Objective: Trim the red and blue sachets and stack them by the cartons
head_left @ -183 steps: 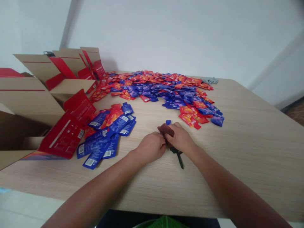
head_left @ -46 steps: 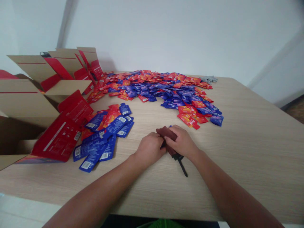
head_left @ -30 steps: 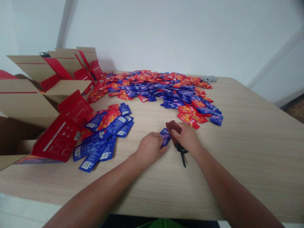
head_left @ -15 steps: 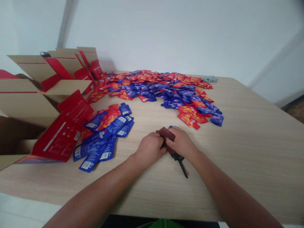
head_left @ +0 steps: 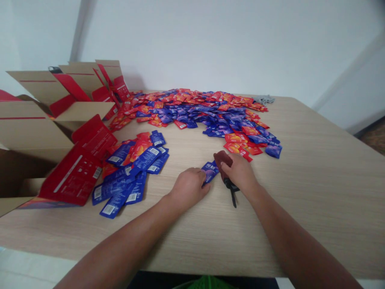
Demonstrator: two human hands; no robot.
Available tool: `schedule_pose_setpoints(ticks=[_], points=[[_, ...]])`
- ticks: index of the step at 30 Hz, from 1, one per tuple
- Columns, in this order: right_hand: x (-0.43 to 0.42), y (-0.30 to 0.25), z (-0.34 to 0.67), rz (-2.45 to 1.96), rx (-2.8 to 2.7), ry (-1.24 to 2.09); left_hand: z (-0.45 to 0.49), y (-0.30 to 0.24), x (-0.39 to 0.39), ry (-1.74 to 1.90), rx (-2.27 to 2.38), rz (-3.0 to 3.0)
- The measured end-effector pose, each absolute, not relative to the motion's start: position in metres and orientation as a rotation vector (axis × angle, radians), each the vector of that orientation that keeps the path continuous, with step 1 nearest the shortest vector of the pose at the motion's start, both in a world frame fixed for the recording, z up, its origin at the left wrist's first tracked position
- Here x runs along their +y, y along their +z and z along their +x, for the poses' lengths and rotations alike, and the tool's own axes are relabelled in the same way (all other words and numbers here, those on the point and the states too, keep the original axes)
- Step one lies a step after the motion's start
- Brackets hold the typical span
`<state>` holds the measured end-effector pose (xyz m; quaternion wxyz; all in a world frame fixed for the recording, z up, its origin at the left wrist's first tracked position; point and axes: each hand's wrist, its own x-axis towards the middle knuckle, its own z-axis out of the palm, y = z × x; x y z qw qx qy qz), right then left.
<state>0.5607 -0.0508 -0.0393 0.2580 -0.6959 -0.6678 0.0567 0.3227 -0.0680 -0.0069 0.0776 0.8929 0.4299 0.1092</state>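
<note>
My left hand (head_left: 191, 185) has its fingers closed on the left end of a blue sachet (head_left: 211, 171) with purple fruit printed on it. The sachet's other end touches or passes under a dark reddish-brown hand tool (head_left: 221, 160), which I cannot name exactly. My right hand (head_left: 241, 170) is wrapped round this tool; a black part with a thin black rod sticks out of it toward me. Left of my left hand lies a loose pile of blue and red sachets (head_left: 141, 160), many with barcodes facing up.
A wide heap of red and blue sachets (head_left: 192, 108) curves along the table's back. Open cardboard boxes (head_left: 75, 176) with red flaps stand along the left. A small grey crumpled item (head_left: 264, 98) lies at the back right, before the wall.
My right hand and the tool have moved up and right, away from my left hand. The blue sachet, mostly hidden before, now shows between them.
</note>
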Motion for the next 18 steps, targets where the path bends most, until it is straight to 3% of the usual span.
schedule_pose_setpoints(ticks=[7,14,18], points=[[-0.046,-0.042,0.576,-1.887,-1.590,0.143,0.316,-0.002,-0.068,0.385,1.342,2.596],[-0.047,-0.033,0.578,-1.785,-1.277,0.241,0.301,-0.014,-0.052,0.754,1.406,2.213],[-0.049,-0.031,0.572,-1.737,-1.301,0.238,0.297,-0.022,-0.046,0.704,1.401,2.036]])
